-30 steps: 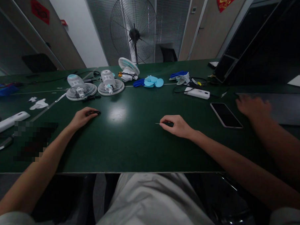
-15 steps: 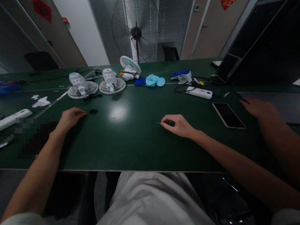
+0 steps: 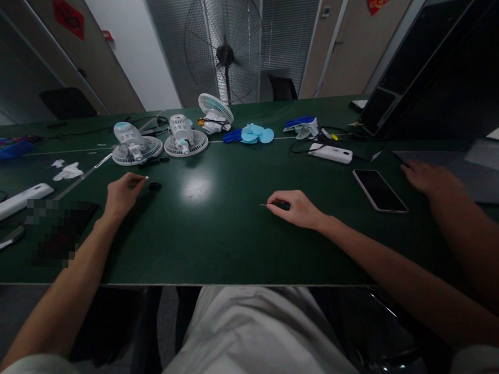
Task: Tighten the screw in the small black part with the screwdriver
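"What's nearest?"

"Right of centre, the right hand is closed round a thin-shafted tool, as it was in the earlier frame."

"And the left?"

"Left of centre, the left hand is pinched narrow, seemingly on a small pale bit; I can't tell what that is."

"What just changed?"

"Its fingertips have come away from the black piece, which now lies loose on the worktop just beside them. Earlier they reached right to it."

"Farther off?"

"A phone lies at right, near another person's hand. Beyond, upper left of centre, are three small fans, then light-blue blades. A big fan stands at the top."
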The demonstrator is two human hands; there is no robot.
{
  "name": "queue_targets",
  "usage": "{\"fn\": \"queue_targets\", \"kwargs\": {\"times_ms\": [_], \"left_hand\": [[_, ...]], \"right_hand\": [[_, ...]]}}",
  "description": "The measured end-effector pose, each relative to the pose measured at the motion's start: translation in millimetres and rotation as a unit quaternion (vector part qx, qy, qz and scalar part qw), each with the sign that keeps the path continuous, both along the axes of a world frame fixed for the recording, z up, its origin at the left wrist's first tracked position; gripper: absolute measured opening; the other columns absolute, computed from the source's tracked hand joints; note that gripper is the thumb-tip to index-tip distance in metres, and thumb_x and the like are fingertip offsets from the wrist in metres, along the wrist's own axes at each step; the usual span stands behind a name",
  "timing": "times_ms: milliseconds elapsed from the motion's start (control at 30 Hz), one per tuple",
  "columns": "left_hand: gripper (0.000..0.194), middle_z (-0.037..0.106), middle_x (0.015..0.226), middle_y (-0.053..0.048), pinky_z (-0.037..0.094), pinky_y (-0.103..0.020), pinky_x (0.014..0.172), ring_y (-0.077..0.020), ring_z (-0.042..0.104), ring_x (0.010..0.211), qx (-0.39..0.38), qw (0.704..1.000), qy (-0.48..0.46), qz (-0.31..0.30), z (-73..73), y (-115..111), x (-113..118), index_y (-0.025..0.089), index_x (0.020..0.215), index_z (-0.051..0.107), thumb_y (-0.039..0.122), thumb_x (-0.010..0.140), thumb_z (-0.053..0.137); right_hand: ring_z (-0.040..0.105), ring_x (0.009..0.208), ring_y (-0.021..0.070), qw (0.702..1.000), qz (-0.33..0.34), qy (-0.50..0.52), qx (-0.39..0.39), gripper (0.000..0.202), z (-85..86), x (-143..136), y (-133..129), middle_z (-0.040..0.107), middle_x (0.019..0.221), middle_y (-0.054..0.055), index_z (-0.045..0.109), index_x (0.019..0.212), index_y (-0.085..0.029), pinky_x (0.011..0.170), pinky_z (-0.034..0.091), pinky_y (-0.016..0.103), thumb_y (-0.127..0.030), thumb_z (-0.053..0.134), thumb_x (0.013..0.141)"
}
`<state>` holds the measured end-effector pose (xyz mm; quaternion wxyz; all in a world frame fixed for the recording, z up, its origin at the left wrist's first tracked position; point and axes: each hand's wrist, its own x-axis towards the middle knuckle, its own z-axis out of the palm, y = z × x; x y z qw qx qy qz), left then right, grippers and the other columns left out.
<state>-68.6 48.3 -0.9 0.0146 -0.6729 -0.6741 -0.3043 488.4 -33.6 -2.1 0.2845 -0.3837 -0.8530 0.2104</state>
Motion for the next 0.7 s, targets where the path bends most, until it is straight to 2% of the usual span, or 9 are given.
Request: {"fn": "queue_targets", "kwargs": {"times_ms": [167,367,600,700], "left_hand": [[0.038,0.075,0.119,-0.003,0.052,-0.030,0.097,-0.0194,0.069,0.100,-0.009,0.999,-0.010,-0.032,5.0,-5.9,11.9,0.019,0.124,0.071,0.044,0.098,0.060],[0.037,0.077,0.121,-0.004,0.048,-0.035,0.105,-0.0256,0.070,0.111,-0.059,0.995,0.003,-0.074,0.4,-2.9,4.5,0.020,0.124,0.075,0.041,0.097,0.062],[0.037,0.076,0.123,-0.007,0.048,-0.035,0.105,-0.0247,0.069,0.111,-0.041,0.996,0.025,-0.078,-1.5,-1.3,5.1,0.017,0.124,0.074,0.038,0.097,0.060],[0.035,0.074,0.122,-0.008,0.047,-0.034,0.105,-0.0238,0.068,0.111,-0.024,0.994,0.022,-0.103,-1.4,-0.2,7.5,0.016,0.117,0.075,0.040,0.096,0.060]], "right_hand": [[0.069,0.084,0.0187,1.000,0.003,0.000,0.006,0.018,1.2,-0.6,-0.8,0.076,0.097,0.004,0.075,0.104,-0.021,0.076,0.051,0.032,-0.034,0.065,0.099],[0.069,0.085,0.0187,1.000,0.007,-0.003,0.007,0.019,0.5,0.3,-0.3,0.076,0.098,0.004,0.075,0.105,-0.021,0.076,0.051,0.031,-0.035,0.065,0.099],[0.070,0.086,0.0188,1.000,-0.001,-0.010,0.011,0.019,0.3,-0.2,-0.7,0.077,0.098,0.004,0.075,0.105,-0.021,0.078,0.051,0.031,-0.036,0.065,0.099],[0.070,0.086,0.0186,1.000,0.004,-0.008,0.011,0.020,-0.1,0.1,-0.5,0.077,0.099,0.004,0.075,0.105,-0.021,0.077,0.051,0.031,-0.036,0.064,0.099]]}}
